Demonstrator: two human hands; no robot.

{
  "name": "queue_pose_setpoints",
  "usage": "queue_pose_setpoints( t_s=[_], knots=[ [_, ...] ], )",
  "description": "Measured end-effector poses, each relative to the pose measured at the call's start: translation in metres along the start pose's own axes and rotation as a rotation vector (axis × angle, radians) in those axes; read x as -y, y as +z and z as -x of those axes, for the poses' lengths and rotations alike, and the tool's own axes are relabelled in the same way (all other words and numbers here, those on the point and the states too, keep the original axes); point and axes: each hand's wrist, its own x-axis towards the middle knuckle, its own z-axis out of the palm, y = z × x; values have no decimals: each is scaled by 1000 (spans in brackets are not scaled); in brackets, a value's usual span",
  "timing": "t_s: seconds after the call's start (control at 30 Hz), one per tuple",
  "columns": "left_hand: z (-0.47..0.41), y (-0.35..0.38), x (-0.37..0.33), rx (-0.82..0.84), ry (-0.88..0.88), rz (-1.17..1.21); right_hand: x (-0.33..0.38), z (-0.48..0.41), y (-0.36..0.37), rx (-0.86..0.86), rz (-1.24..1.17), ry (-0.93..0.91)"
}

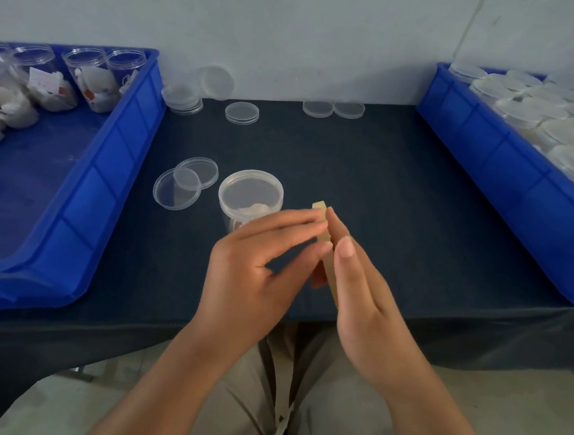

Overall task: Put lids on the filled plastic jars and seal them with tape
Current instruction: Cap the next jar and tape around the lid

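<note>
One clear round plastic jar [250, 194] stands on the dark cloth-covered table [401, 192], near its front edge and left of centre. A transparent lid sits on it and pale contents show through. Just in front of it, two hands hold up one tan strip of tape [326, 265], which runs tilted from the fingertips down between the palms. The left hand [261, 266] pinches the strip's upper part between its fingertips and thumb. The right hand [368, 299] lies along the strip with straight fingers; whether its thumb clamps the tape cannot be told.

Two loose clear lids [177, 189] lie overlapping just left of the jar. By the pale wall [293, 29] there is one short stack of lids [181, 97], one lid leaning upright [217, 83], one flat lid [241, 112] and two more lids side by side [333, 109].

There are two blue plastic bins. The left bin [84, 201] holds open filled jars [83, 77]: four mouths show along the back row, and further ones at the picture's edge cannot be counted. The right bin [489, 154] is packed with lidded jars [560, 135], too crowded to count
</note>
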Motion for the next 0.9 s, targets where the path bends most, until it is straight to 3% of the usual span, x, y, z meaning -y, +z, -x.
queue_pose_setpoints(
  t_s=[0.17, 0.4, 0.63, 0.9],
  knots=[
    [-6, -6, 0, 36, -152, 110, -9, 4, 6, -20, 105, -11],
    [-9, -6, 17, 199, -39, -174, -11, 4, 6, -27, 284, -16],
    [5, 2, 10, 206, -262, 171, -11, -1, -4, -41, 286, 57],
    [-1, -2, 12, 112, -137, -10, -10, 2, 1, 30, 227, 22]
  ],
)
